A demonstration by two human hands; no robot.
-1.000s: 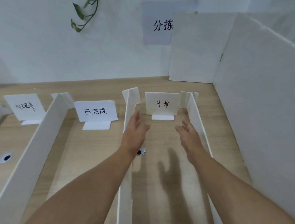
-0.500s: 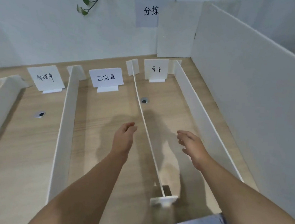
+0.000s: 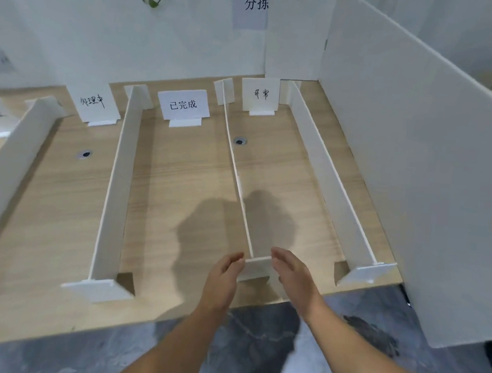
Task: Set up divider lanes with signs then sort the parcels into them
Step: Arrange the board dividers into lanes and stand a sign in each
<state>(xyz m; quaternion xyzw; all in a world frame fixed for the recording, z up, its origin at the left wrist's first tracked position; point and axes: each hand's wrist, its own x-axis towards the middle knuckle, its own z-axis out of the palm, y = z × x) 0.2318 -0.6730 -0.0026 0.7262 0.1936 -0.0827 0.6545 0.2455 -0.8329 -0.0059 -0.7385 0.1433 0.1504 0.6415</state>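
Neither grip clasps anything. The left grip and right grip lie flat-fingered on either side of the near cross-foot of the thin white foam-board divider, seemingly to square it on the pale wooden counter. The divider runs straight away from the grips to the far wall, where a white card sign heads the lane just right of it. No parcels show.

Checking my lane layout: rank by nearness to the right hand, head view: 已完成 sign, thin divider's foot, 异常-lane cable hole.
1. Thin divider's foot, just left of the right hand, at the near end.
2. Cable hole, mid-depth, right of that divider.
3. 已完成 sign, far end, one lane left.
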